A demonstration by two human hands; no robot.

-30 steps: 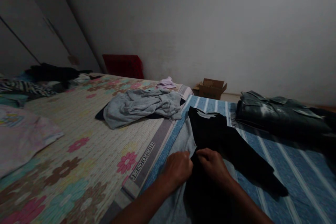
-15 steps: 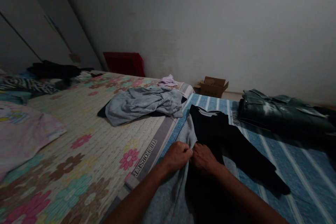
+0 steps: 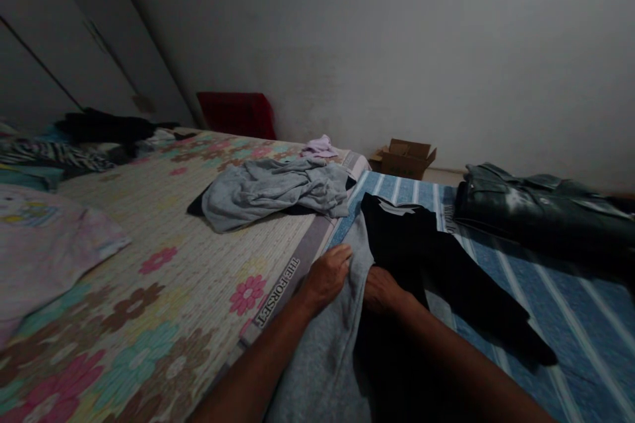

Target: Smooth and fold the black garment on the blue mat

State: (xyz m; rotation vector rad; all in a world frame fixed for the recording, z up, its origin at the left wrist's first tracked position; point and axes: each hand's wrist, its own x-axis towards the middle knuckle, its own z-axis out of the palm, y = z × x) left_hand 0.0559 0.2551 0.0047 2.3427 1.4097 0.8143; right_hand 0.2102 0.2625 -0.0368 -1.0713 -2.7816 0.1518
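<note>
A long-sleeved top (image 3: 401, 238), black with a grey part along its left side, lies on the blue striped sheet. Its neck points away from me and one black sleeve stretches out to the right. My left hand (image 3: 328, 275) is closed at the outer edge of the grey cloth, fingers bent over it. Just right of it, my right hand (image 3: 381, 287) is curled at the inner edge of the grey part, over the black cloth. Its fingertips are hidden by the fabric.
A crumpled grey garment (image 3: 278, 192) lies on the flowered mat (image 3: 198, 277), with a small lilac cloth (image 3: 319, 147) behind. Folded dark denim (image 3: 536, 205) sits at right, a pink garment (image 3: 49, 238) at left. A cardboard box (image 3: 404, 160) stands by the wall.
My hands, earlier together at the grey edge, have moved apart. The left shifted left to the outer edge of the grey cloth; the right stays by the inner edge. The view tilted slightly.
</note>
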